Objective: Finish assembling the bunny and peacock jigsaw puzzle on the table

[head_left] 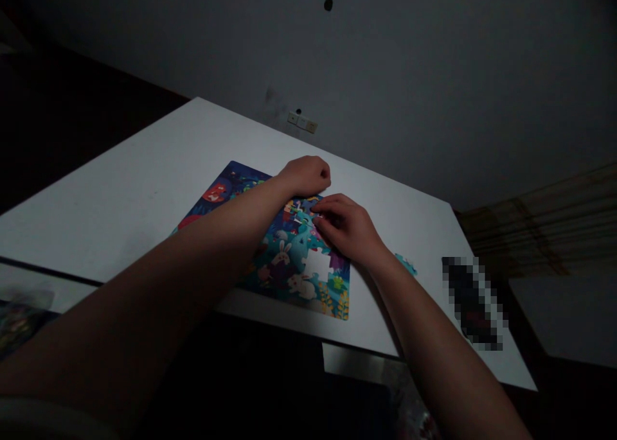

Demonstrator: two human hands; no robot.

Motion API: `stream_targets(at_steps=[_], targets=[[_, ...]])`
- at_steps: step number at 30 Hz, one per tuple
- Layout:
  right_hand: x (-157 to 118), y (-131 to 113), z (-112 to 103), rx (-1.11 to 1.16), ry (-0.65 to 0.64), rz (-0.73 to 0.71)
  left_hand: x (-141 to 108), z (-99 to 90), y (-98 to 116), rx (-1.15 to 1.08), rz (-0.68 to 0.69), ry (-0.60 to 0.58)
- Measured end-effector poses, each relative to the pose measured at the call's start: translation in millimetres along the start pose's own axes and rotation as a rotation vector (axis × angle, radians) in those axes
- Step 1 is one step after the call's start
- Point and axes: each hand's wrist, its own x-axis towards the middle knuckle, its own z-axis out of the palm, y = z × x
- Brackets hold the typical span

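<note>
A colourful jigsaw puzzle [282, 234] with rabbits, a fox and plants lies on the white table, largely assembled. Near its lower right, a piece-shaped gap [317, 264] shows white. My left hand [306, 175] is curled into a loose fist at the puzzle's far edge, and nothing shows in it. Over the upper right part, my right hand [349, 227] has thumb and fingertips closed at the side of a teal puzzle piece [303, 219], which sits slightly out of line with its neighbours. My left forearm covers much of the puzzle's left and middle.
A loose teal puzzle piece [405, 264] lies on the table [144, 164] beyond my right forearm. Farther right is a dark, pixelated object [472, 305]. A wall with a socket panel [302, 121] stands behind the table's far edge. The light is dim.
</note>
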Motion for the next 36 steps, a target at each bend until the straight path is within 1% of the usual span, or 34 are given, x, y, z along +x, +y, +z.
stream_targets(at_steps=[3,7,11,17,23,25,27,28,30,32,33,34,36], targets=[[0,2,-1,-0.06,-0.041,-0.026,0,-0.1,0,0.005,0.001,-0.002],[-2,3,-2,-0.175,-0.073,-0.117,0,-0.1,1,0.02,-0.001,0.004],[-2,2,-4,-0.203,-0.087,-0.17,0,0.2,0,0.03,-0.003,0.003],[-1,0,-7,-0.201,-0.139,-0.16,1,0.3,0,0.02,0.007,0.008],[2,-10,-7,-0.265,-0.182,-0.16,0,-0.4,1,0.026,0.004,0.007],[2,-12,-10,-0.266,-0.211,-0.169,0,0.0,0,0.031,0.004,0.01],[1,-11,-22,-0.236,-0.219,-0.16,1,0.3,0,0.036,0.006,0.007],[-1,-10,-33,-0.226,-0.192,-0.142,1,0.4,-1,0.038,0.006,0.005],[-9,-9,-62,-0.233,-0.062,-0.073,2,0.2,-2,0.045,-0.002,-0.004],[-22,-11,-98,-0.272,0.105,0.031,3,-0.1,-2,0.052,-0.004,-0.009],[-30,-13,-115,-0.293,0.154,0.09,3,-0.2,-3,0.053,-0.001,-0.009],[-40,-16,-130,-0.312,0.179,0.147,3,-0.4,-3,0.052,0.004,-0.007],[-63,-21,-150,-0.34,0.157,0.248,4,-0.6,-3,0.046,0.014,-0.001]])
